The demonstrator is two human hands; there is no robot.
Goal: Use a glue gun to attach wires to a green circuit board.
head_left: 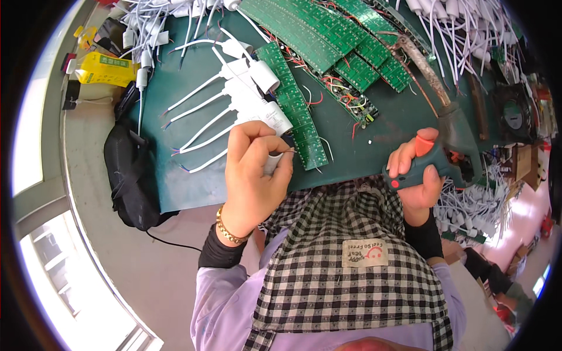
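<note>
My left hand (254, 164) is closed near the table's front edge, thumb and fingertips pinching a thin wire (291, 151). Part of a white cylindrical housing (271, 164) shows beneath those fingers. Just beyond lies a row of white cylindrical housings (274, 116), their white cables fanning left to bare coloured ends. A narrow green circuit board strip (300, 130) lies right beside them. My right hand (414, 178) grips a dark green soldering gun (434, 162) with an orange trigger; its long rusty-looking tube reaches up and left over the boards.
Large green circuit board panels (301, 35) lie at the back, with a wired board (360, 110) before them. White cables (459, 23) pile up at both back corners. At the left are a yellow bottle (107, 69) and a black bag (130, 175); a fan-like device (513, 116) stands right.
</note>
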